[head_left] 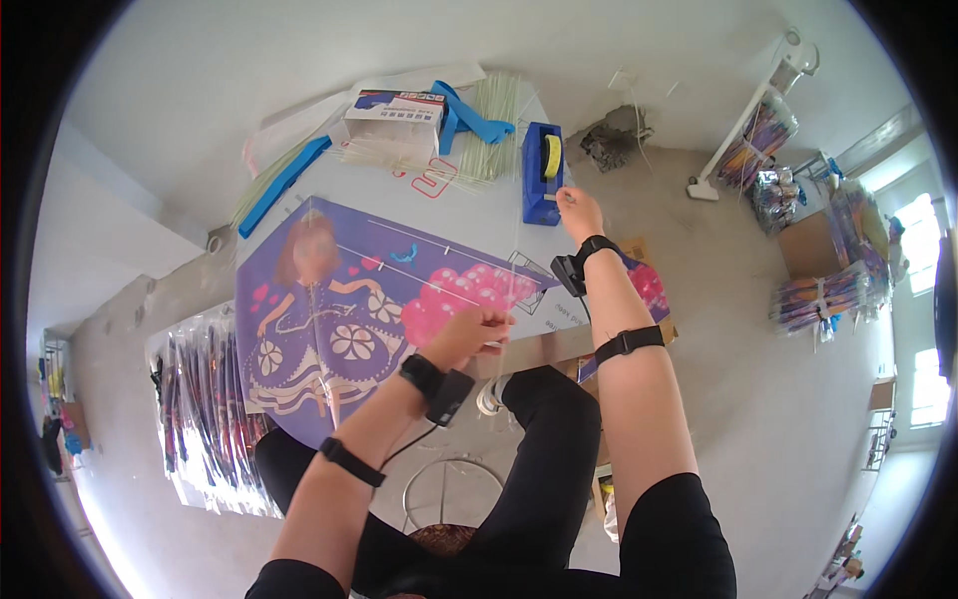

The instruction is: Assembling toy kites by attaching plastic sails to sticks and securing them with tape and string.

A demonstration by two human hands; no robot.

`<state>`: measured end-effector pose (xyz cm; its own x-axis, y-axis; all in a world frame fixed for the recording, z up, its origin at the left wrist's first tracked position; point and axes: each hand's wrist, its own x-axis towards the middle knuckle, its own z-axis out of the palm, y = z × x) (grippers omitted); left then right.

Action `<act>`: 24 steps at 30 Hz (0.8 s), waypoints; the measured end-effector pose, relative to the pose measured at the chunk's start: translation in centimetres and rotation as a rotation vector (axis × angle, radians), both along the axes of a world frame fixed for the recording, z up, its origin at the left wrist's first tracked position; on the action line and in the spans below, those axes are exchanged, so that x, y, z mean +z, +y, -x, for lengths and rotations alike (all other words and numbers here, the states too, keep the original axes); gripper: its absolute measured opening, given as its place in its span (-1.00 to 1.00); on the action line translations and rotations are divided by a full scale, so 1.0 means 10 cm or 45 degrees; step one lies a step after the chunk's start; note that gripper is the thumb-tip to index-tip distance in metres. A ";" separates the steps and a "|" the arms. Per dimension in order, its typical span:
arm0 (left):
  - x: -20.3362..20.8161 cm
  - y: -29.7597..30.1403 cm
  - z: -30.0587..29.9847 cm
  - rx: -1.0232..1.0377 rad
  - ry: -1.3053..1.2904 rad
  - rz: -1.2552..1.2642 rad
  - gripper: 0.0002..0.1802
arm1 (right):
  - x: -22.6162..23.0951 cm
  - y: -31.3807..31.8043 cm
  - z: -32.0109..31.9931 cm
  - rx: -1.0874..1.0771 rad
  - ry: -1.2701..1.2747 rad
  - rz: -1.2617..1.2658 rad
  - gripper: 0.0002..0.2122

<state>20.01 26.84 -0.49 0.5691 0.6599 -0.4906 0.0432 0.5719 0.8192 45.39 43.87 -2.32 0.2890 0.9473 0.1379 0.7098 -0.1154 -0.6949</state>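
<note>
A purple kite sheet [379, 299], printed with a doll-like figure in a gown and pink flowers, lies across the table in front of me. Over its near edge is my left hand [474, 334], fingers curled inward; a faint thin line shows beside the fingertips, and what they hold is too small to make out. Farther off to the right stands a blue tape dispenser [534, 200] with a yellow-cored roll [552, 157]. At the dispenser's near end my right hand [579, 212] is closed in a pinch on the tape. Thin white rods run over the sheet.
Beyond the sheet are an opened box [394, 125], a blue ribbon [474, 125], a blue strip [284, 188] and bundles of pale thin rods [496, 115]. Packed kites [205, 399] hang left of the table. More bundles [823, 299] stand right, near a white upright stand [743, 120].
</note>
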 end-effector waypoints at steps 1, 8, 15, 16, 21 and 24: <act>-0.02 0.01 -0.10 0.011 -0.138 0.054 -0.78 | 0.01 0.05 0.01 -0.014 -0.069 -0.003 -0.79; -0.18 0.09 -0.50 0.016 -0.153 0.157 -0.75 | 0.08 0.11 -0.01 -0.083 0.632 0.243 -0.83; -0.28 0.16 -0.57 0.017 -0.139 0.131 -0.75 | 0.17 0.14 0.04 -0.151 1.128 0.334 -0.92; -0.30 0.16 -0.57 0.001 -0.166 0.111 -0.74 | 0.18 0.14 0.05 -0.223 1.188 0.333 -0.91; -0.37 0.14 -0.61 0.032 -0.180 0.102 -0.74 | 0.23 0.11 0.06 -0.325 1.349 0.371 -0.88; -0.38 0.12 -0.64 0.041 -0.175 0.077 -0.75 | 0.26 -0.09 0.09 -0.337 1.316 0.341 -0.85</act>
<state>26.44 28.00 -4.29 0.6126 0.6505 -0.4489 -0.0863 0.6197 0.7801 44.53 42.94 0.24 0.3449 0.8016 -0.4883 -0.2693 -0.4138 -0.8696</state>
